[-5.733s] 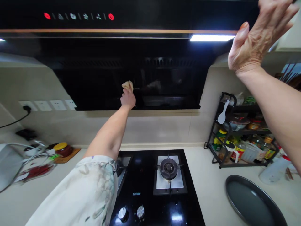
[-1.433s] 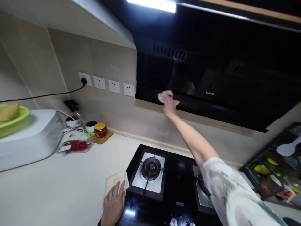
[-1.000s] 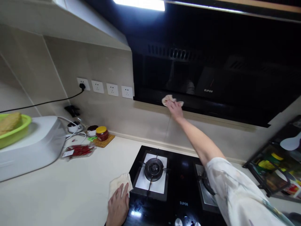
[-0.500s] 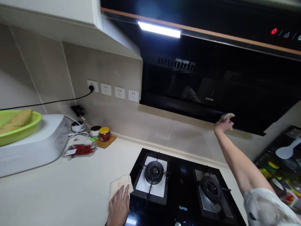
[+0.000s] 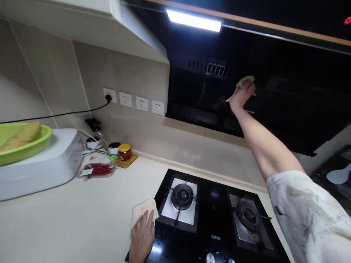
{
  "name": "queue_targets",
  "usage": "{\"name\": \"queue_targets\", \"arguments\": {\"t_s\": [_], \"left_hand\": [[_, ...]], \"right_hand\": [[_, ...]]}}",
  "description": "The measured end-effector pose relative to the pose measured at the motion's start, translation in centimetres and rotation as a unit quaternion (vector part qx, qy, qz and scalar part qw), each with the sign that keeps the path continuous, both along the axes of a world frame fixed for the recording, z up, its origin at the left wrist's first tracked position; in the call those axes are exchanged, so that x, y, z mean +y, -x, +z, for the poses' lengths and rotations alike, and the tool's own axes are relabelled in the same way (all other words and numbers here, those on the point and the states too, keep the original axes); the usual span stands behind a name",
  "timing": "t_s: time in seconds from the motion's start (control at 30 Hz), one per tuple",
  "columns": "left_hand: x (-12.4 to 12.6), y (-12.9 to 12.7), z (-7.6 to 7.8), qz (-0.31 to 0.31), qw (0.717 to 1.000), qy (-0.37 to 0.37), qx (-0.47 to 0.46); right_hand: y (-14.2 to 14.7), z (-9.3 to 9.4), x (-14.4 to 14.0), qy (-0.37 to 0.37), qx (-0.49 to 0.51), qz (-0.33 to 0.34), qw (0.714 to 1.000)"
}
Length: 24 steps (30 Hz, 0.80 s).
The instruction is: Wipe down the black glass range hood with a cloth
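Note:
My right hand (image 5: 242, 93) presses a cream cloth (image 5: 246, 79) against the black glass panel of the range hood (image 5: 197, 98), just above the SUPOR lettering. Its fingers are bent over the cloth. Lower down, my left hand (image 5: 142, 235) lies with outstretched fingers on a second cream cloth (image 5: 142, 210). That cloth is spread on the counter at the left edge of the black gas stove (image 5: 211, 219). Under the left palm, part of the cloth is hidden.
On the left counter (image 5: 82, 226) stand a white appliance (image 5: 63, 153) bearing a green basin (image 5: 44, 140), a bag of red chillies (image 5: 100, 170) and a yellow-lidded jar (image 5: 125, 152). Two raised burners, left (image 5: 182, 196) and right (image 5: 247, 215), sit on the stove. A cabinet (image 5: 68, 25) overhangs the upper left.
My right hand has moved up and left with its cloth, from the hood panel's lower edge to above the lettering. My left hand stays on its cloth. The view has shifted slightly.

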<state>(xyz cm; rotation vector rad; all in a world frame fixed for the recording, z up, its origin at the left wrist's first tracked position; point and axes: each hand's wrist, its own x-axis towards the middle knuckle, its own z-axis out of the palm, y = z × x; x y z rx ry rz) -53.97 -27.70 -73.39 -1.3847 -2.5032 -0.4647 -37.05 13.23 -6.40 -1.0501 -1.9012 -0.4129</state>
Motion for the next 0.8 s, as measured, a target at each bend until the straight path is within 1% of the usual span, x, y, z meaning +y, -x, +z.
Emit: {"name": "queue_targets", "arguments": {"t_s": [0.07, 0.1, 0.23, 0.3, 0.37, 0.47, 0.5, 0.6, 0.67, 0.73, 0.8], "left_hand": [[0.0, 0.0, 0.1, -0.005, 1.000, -0.006, -0.005], [-0.1, 0.0, 0.1, -0.007, 1.000, -0.008, -0.006], [-0.2, 0.0, 0.3, -0.005, 1.000, -0.007, -0.002], [-0.2, 0.0, 0.2, -0.001, 1.000, -0.002, 0.003], [-0.2, 0.0, -0.1, 0.000, 1.000, 0.002, 0.008], [-0.3, 0.0, -0.5, -0.005, 1.000, 0.000, 0.014], [-0.3, 0.0, -0.6, -0.004, 1.000, 0.000, 0.014], [-0.2, 0.0, -0.4, -0.001, 1.000, 0.004, 0.008], [-0.2, -0.1, -0.2, 0.002, 1.000, 0.007, 0.005], [-0.1, -0.2, 0.0, 0.001, 1.000, 0.007, 0.007], [-0.1, -0.2, -0.1, -0.002, 1.000, 0.004, 0.010]], "right_hand": [[1.1, 0.0, -0.8, 0.019, 0.059, -0.016, 0.998], [1.4, 0.4, -1.2, 0.025, 0.072, -0.014, 0.997], [2.1, 3.2, -2.2, 0.025, 0.078, 0.008, 0.997], [2.7, 4.1, -2.0, 0.028, 0.096, 0.013, 0.995], [3.7, 4.2, -1.5, 0.037, 0.134, 0.032, 0.990], [6.0, 3.2, -0.8, 0.065, 0.191, 0.067, 0.977], [6.7, 2.8, -0.7, 0.077, 0.191, 0.062, 0.977], [8.2, 2.2, -1.8, 0.104, 0.142, 0.005, 0.984], [8.1, 2.5, -3.1, 0.115, 0.124, -0.015, 0.985], [7.5, 3.3, -4.3, 0.106, 0.135, 0.002, 0.985], [6.6, 4.1, -4.9, 0.073, 0.149, 0.030, 0.986]]}}
